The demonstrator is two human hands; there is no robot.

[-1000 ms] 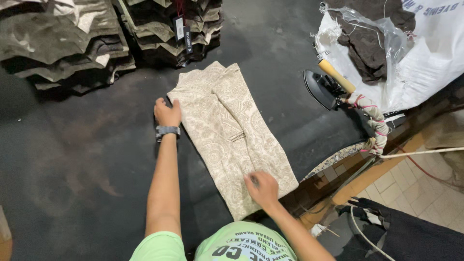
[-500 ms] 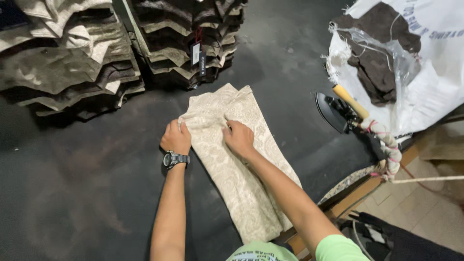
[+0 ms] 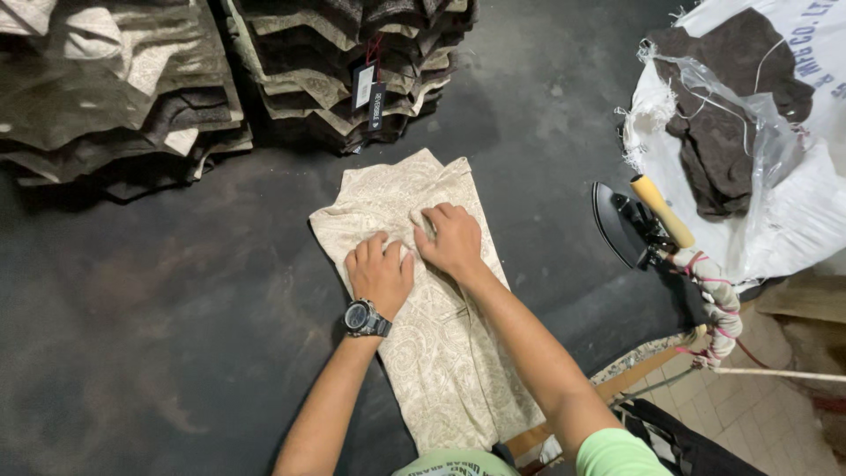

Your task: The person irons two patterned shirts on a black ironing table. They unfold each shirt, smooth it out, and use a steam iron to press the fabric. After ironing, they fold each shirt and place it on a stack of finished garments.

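Observation:
A beige patterned garment (image 3: 441, 353) lies folded lengthwise on the dark work table (image 3: 159, 335). My left hand (image 3: 379, 271), with a black watch on the wrist, presses flat on the cloth near its upper half. My right hand (image 3: 451, 238) rests beside it, fingers curled on the fabric close to the top edge. Both hands touch the garment side by side.
Two stacks of folded dark and tan garments (image 3: 115, 88) (image 3: 352, 62) stand along the table's far side, one with hanging tags. An iron (image 3: 634, 225) with a yellow handle sits at the right. A white sack (image 3: 758, 150) with dark cloth lies beyond it.
My right hand has moved from the garment's near end up to its upper part beside my left hand. The left hand has shifted right onto the cloth.

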